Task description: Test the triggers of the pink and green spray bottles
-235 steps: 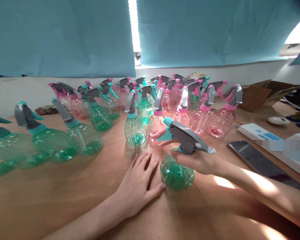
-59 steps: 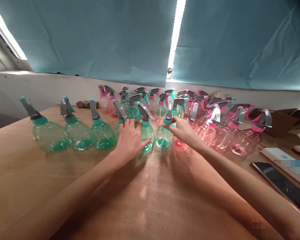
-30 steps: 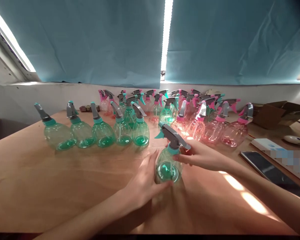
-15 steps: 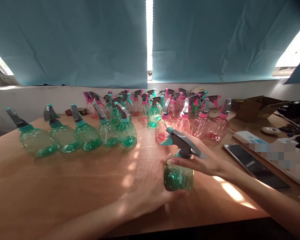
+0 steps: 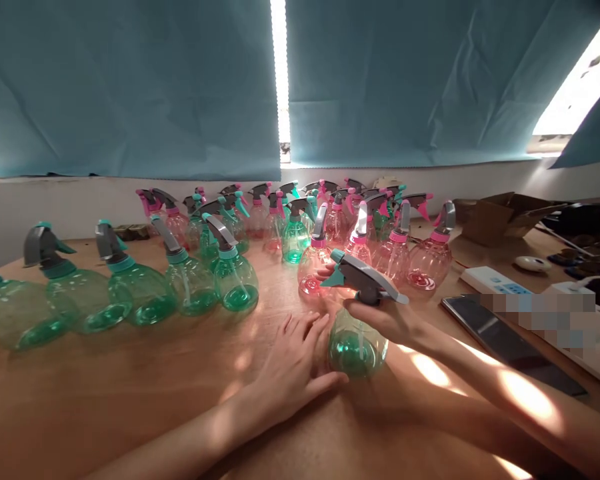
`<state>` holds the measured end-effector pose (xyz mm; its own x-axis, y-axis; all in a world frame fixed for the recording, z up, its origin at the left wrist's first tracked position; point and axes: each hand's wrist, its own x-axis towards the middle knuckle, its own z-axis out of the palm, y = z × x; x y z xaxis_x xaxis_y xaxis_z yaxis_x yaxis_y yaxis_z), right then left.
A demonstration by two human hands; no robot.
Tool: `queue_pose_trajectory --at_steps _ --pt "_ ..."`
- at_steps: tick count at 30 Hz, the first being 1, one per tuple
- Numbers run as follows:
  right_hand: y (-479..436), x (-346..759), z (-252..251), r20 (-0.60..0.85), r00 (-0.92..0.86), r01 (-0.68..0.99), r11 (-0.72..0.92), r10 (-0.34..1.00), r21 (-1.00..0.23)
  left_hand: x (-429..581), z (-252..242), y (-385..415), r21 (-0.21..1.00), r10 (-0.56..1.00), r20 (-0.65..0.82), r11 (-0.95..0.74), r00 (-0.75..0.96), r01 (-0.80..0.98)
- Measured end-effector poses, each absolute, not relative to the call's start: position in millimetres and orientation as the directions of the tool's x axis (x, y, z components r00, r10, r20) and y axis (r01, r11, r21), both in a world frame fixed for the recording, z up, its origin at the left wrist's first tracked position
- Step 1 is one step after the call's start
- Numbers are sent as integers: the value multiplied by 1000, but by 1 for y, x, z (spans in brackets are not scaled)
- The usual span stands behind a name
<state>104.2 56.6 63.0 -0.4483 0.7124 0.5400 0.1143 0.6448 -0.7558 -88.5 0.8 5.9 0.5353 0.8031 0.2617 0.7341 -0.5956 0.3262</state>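
Note:
A green spray bottle [image 5: 356, 347] with a grey and teal trigger head stands on the wooden table in front of me. My right hand [image 5: 387, 317] wraps its neck just below the head, thumb in front and fingertips showing behind the nozzle. Beside the bottle's left side, my left hand [image 5: 297, 357] lies with fingers spread; whether it touches the bottle I cannot tell. Past the held bottle is a row of pink spray bottles [image 5: 430, 260]. To the left, a row of green spray bottles [image 5: 236, 283] runs towards the table's left side.
More pink and green spray bottles [image 5: 295, 239] crowd the back by the wall. On the right lie a dark phone [image 5: 510, 343], a white power strip [image 5: 485, 280], a white mouse [image 5: 533, 264] and an open cardboard box [image 5: 495, 220]. Blue curtains [image 5: 130, 87] hang behind.
My left hand has let go of the bottle's body and moved slightly left, fingers spread. The right hand stays at the bottle's neck. The view has shifted a little to the right.

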Motion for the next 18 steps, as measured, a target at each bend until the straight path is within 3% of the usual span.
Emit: queue_pose_trajectory --at_steps 7,18 --pt "62 97 71 384 -475 205 524 792 -827 -95 4 7 245 863 142 -505 485 828" --pt "67 90 69 387 -491 138 508 781 -850 -104 3 2 203 891 38 -451 453 869"
